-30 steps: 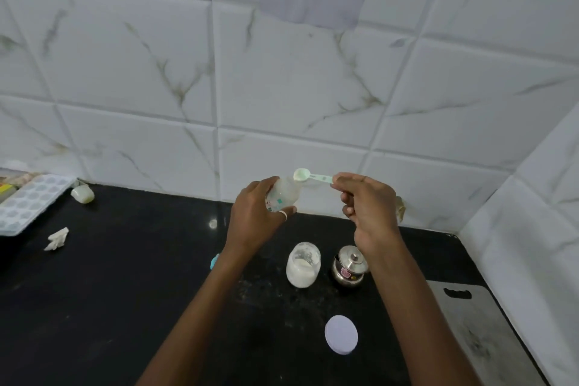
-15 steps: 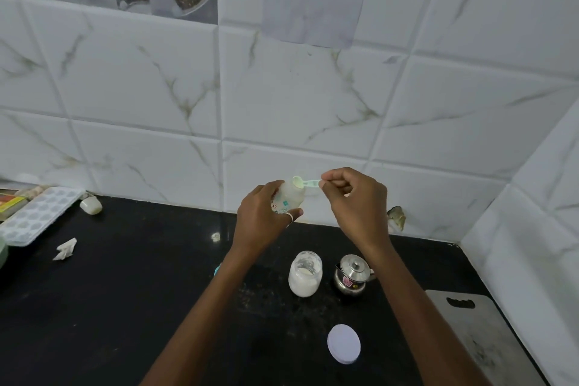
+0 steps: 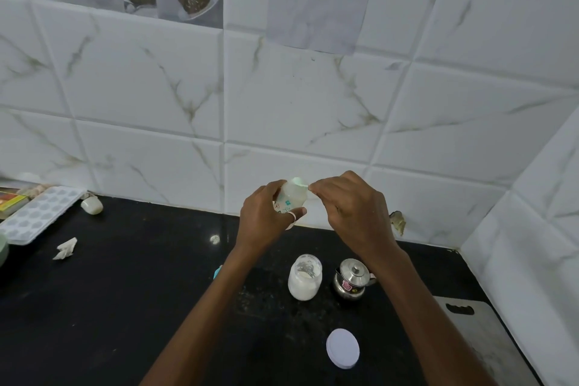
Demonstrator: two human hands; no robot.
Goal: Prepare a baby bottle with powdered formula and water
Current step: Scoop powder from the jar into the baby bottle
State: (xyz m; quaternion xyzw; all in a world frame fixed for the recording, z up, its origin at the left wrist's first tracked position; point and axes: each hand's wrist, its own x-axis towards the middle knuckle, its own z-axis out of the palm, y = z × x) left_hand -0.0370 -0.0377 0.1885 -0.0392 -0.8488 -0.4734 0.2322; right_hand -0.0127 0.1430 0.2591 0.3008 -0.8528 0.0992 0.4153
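At the centre of the frame, the left hand [image 3: 263, 222] is holding the baby bottle [image 3: 289, 199] above the black counter [image 3: 131, 285], fingers wrapped and clamped around the bottle's body. The right hand [image 3: 351, 213] is pinching the handle of a pale green scoop [image 3: 299, 182], thumb and fingertips pressed together on it — the scoop's bowl is sitting tipped over the bottle's open mouth.

Lower centre, an open jar of white powder [image 3: 304, 277] is standing on the counter, and a small steel pot [image 3: 352, 279] with its lid on is standing just beside it to the right. A white round lid [image 3: 342, 348] is lying flat nearer the bottom edge. A steel cutting board [image 3: 482, 341] is occupying the lower right. At the left edge, a white ice tray [image 3: 40, 213] is resting near the tiled wall [image 3: 300, 110], with a crumpled scrap of paper [image 3: 65, 248] close below it.
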